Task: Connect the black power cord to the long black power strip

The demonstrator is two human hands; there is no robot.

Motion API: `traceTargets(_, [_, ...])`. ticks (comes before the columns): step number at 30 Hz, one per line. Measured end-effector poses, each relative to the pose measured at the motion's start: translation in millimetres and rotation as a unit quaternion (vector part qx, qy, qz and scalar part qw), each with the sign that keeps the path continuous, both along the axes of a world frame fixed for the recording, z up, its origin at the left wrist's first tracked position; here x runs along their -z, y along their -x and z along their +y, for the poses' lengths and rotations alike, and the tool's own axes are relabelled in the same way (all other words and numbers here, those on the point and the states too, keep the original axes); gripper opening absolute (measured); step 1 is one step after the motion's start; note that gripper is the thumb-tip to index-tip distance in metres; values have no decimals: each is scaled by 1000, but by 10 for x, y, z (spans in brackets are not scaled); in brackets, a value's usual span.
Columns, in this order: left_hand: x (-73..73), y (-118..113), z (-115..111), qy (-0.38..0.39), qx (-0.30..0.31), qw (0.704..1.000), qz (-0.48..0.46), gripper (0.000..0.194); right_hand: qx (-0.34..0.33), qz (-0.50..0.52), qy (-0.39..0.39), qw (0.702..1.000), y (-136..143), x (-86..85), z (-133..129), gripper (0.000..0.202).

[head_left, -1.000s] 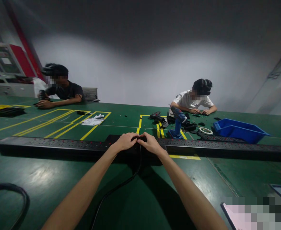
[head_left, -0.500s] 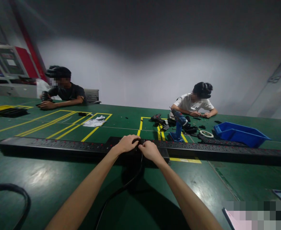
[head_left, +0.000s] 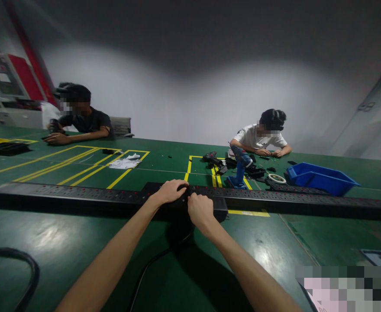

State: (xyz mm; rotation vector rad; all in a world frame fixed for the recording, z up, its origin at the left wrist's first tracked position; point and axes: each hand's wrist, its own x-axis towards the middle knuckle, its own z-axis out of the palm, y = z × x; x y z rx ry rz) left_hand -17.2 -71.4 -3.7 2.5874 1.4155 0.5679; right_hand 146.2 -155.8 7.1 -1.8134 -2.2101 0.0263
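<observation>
The black power strip (head_left: pixel 63 193) spans the worktop (head_left: pixel 89 247); the left hand (head_left: pixel 169 192) curls over its central black housing (head_left: pixel 221 209), its grip unclear; the right hand (head_left: pixel 201 209) looks clenched on the black cable (head_left: pixel 151 261); a crooked tug could strain the connection or shift the strip towards the blue cordless drill (head_left: pixel 240 171) behind.

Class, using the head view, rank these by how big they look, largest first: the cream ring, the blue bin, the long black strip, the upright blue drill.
1. Long black strip
2. Blue bin
3. Upright blue drill
4. Cream ring
</observation>
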Motion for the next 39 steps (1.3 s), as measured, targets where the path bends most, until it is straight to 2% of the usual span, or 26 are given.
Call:
traceTargets(2, [-6, 1, -5, -1, 0, 1000, 0, 38, 1, 10, 9, 1000, -43, -45, 44, 39])
traceTargets(8, [11, 3, 7, -13, 0, 1000, -3, 38, -14, 75, 65, 995, -183, -328, 272, 40])
traceTargets(10, [20, 7, 12, -16, 3, 1000, -2, 38, 2, 65, 50, 997, -145, -305, 220, 42])
traceTargets(16, [14, 7, -2, -5, 4, 1000, 3, 38, 17, -1, -8, 1000, 16, -45, -58, 42])
traceTargets(18, [3, 1, -16, -6, 3, 1000, 3, 37, 21, 11, 1, 1000, -14, -71, -23, 41])
traceTargets(23, [1, -10, -17, -10, 1, 1000, -1, 38, 5, 75, 66, 995, -161, -323, 226, 42])
traceTargets(25, [19, -5, -1, -11, 5, 1000, -2, 38, 2, 82, 71, 994, -168, -354, 248, 44])
traceTargets(30, [46, 19, 20, -18, 8, 1000, 0, 38, 31, 18, 14, 999, -32, -207, 34, 45])
traceTargets(34, [21, 23, -3, -14, 14, 1000, -2, 37, 14, -13, 6, 1000, 26, -87, -110, 43])
traceTargets(39, [23, 18, -17, -10, 14, 1000, -9, 38, 11, 61, 24, 998, -103, -88, 55, 40])
